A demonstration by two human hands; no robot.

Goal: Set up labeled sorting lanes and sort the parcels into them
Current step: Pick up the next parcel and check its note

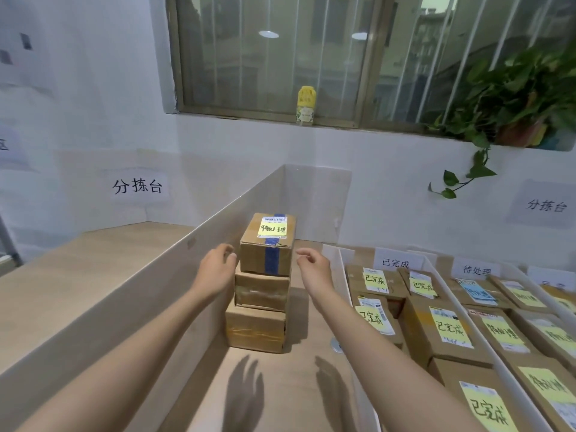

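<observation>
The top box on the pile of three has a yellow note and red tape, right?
Not quite. The tape on the top box is blue, not red; the head view shows it. The rest is right.

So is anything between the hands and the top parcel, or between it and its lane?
Nothing visible separates the left hand or right hand from the top parcel. Towards the 待处理 sign, the white divider and the filled 已完成 lane lie between; it would likely go over them.
</observation>
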